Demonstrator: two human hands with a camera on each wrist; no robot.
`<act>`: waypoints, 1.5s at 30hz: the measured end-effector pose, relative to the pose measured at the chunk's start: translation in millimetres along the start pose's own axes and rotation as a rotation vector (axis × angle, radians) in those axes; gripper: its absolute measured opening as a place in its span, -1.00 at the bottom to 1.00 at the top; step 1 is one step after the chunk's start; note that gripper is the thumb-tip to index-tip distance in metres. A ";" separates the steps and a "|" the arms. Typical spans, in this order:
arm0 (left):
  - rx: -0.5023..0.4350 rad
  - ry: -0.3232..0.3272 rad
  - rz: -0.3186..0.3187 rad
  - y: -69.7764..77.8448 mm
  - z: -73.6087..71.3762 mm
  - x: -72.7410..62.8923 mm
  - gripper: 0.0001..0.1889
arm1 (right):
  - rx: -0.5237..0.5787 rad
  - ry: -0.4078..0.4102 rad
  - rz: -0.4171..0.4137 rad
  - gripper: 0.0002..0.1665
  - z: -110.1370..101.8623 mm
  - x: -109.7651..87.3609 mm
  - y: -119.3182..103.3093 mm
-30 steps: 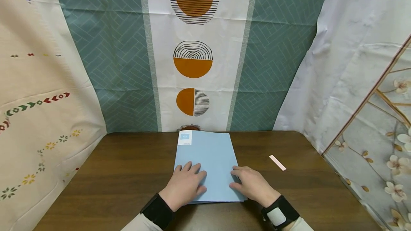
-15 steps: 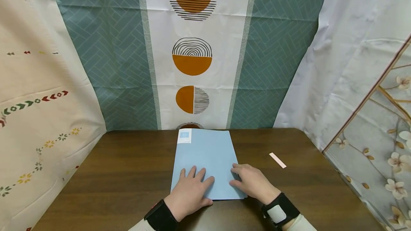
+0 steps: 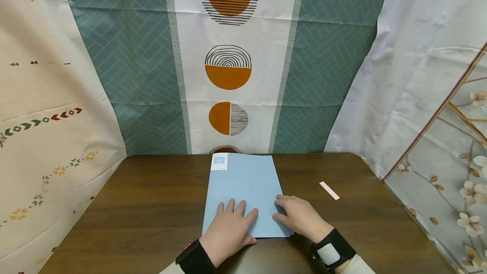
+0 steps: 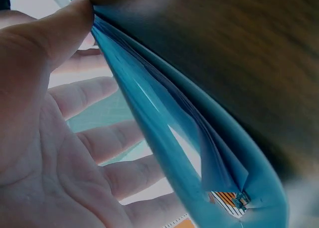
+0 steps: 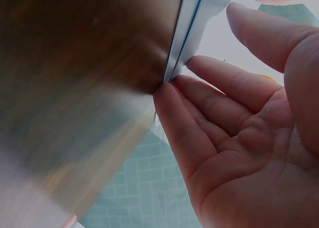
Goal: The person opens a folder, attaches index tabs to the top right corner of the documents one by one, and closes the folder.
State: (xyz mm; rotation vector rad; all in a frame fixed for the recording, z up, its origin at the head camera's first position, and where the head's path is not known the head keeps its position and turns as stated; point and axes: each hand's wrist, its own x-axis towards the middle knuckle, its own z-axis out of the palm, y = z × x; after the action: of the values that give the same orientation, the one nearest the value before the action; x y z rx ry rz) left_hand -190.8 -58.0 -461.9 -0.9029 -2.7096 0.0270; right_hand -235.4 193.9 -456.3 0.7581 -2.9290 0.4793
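See folder (image 3: pixel 243 181) midway across table (image 3: pixel 160 198). Resting left hand (image 3: pixel 229 229) atop folder with spread fingers, right hand (image 3: pixel 301 218) at folder's right edge with loosely bent fingers; gripping nothing. Best to press lightly, evenly, without creasing sheets (image 4: pixel 213 160) inside folder.

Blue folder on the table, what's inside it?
The left wrist view shows thin bluish sheets inside the blue folder. Their faces are covered, so what's on them, and how many there are, can't be seen.
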 end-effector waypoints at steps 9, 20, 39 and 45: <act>0.013 -0.001 -0.008 5.5 0.2 0.9 -0.29 | 0.014 0.004 -0.003 -0.53 1.7 -1.5 1.3; 0.079 0.030 0.019 9.8 0.4 1.9 -0.47 | 0.020 0.011 -0.017 -0.55 0.3 -2.6 2.3; 0.000 0.062 0.045 6.3 2.1 -1.9 -0.69 | 0.105 0.117 0.104 -0.56 1.0 4.9 11.6; -0.054 0.101 0.045 5.5 -1.3 -3.8 -0.71 | 0.119 0.123 0.113 -0.61 -0.3 6.2 16.7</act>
State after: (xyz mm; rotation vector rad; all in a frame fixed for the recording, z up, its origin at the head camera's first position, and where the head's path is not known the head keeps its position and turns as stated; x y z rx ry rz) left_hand -184.3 -55.9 -462.3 -0.9544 -2.6078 -0.0809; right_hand -248.8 205.0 -459.7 0.5546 -2.8594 0.6900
